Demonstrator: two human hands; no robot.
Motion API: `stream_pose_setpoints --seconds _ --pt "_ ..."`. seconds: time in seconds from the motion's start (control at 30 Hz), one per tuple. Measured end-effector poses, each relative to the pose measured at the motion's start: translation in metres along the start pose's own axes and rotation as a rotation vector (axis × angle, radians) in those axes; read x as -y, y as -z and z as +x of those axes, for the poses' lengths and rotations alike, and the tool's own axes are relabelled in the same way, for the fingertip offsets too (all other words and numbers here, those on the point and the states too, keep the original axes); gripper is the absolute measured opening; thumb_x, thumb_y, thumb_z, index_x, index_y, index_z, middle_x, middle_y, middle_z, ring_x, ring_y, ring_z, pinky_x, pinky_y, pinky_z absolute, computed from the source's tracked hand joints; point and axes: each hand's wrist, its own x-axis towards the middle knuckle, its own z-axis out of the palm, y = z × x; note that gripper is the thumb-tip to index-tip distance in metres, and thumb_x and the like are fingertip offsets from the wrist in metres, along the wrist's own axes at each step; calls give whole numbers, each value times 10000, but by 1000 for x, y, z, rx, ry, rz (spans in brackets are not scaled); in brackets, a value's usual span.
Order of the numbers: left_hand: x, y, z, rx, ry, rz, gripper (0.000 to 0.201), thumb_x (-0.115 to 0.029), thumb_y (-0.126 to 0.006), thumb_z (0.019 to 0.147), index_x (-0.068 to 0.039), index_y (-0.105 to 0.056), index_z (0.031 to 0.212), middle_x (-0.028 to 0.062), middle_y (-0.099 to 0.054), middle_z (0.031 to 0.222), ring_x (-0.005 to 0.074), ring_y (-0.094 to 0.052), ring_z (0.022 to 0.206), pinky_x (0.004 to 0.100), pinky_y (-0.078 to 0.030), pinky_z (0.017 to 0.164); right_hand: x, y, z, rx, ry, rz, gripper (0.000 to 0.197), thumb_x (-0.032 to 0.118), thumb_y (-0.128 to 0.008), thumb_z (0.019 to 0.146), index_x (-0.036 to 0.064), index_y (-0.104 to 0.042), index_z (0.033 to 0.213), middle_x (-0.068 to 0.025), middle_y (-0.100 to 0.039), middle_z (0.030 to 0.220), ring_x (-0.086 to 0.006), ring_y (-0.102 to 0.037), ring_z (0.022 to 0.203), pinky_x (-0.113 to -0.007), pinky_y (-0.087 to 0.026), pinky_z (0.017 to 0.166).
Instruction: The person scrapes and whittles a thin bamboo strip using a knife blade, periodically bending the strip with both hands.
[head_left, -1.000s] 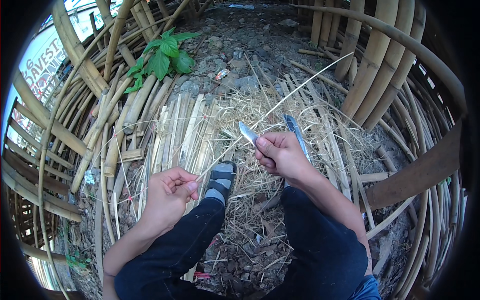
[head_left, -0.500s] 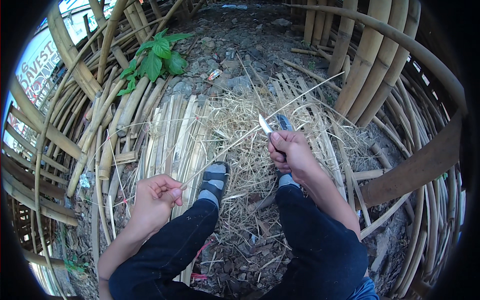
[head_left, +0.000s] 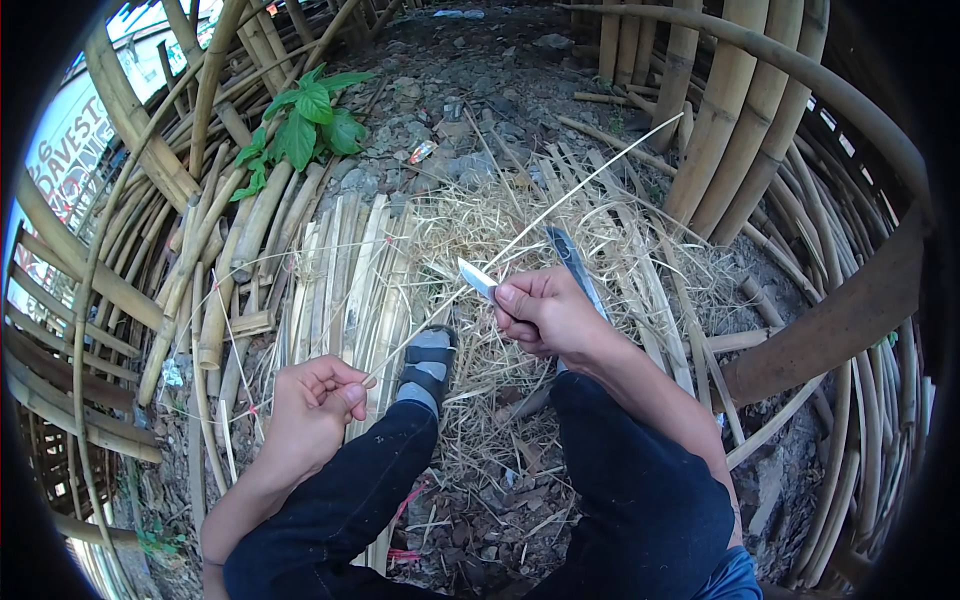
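Two bare hands were in view, both the wearer's own, above ground strewn with bamboo. The left hand (head_left: 318, 402), lower and to the left, pinched the near end of one thin, pale strip (head_left: 640, 145) between thumb and fingers. That single strip slanted up and rightward, past the other hand, its far end in front of thick poles. The right hand (head_left: 545, 312) was closed around one small knife (head_left: 476, 278), its blade pointing left and crossing the strip; whether the right fingers also pressed the strip could not be told. Beneath them spread one heap of curly shavings (head_left: 480, 225), over flat slats (head_left: 338, 265) too many to count. One foot in a dark strapped sandal (head_left: 427, 370) showed clearly beside the heap. One leafy green plant (head_left: 308, 122) grew at upper left, and three thick bamboo poles (head_left: 757, 125) leaned together at upper right.
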Motion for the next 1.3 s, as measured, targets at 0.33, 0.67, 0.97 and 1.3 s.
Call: stream_pose_setpoints --seconds 0.33,0.67,0.97,1.3 --pt "9 15 -1 5 22 -22 103 82 -528 839 30 -615 857 46 -585 660 56 -519 548 163 -361 459 1 35 -2 -179 68 195 310 198 -428 988 49 -510 729 25 -395 507 -54 -280 359 -227 -199 335" --pt "7 3 4 26 16 -23 102 64 -526 855 25 -618 878 41 -581 666 48 -499 552 163 -344 466 -16 -18 10 129 73 -96 305 214 -448 987 34 -546 762 21 -426 530 -47 -341 423 -205 -255 379" --pt "1 0 1 39 -5 -47 91 52 -531 865 25 -614 885 38 -575 666 46 -504 568 158 -341 469 -13 -39 6 205 166 -288 301 173 -482 969 11 -585 736 15 -485 559 -50 -409 463 -221 -313 434" --pt "-2 0 1 33 23 -53 99 53 -527 865 26 -621 874 36 -566 643 33 -464 526 160 -307 444 -6 -13 7 17 128 -146 290 176 -496 959 13 -597 741 13 -501 566 -49 -414 481 -224 -328 446"
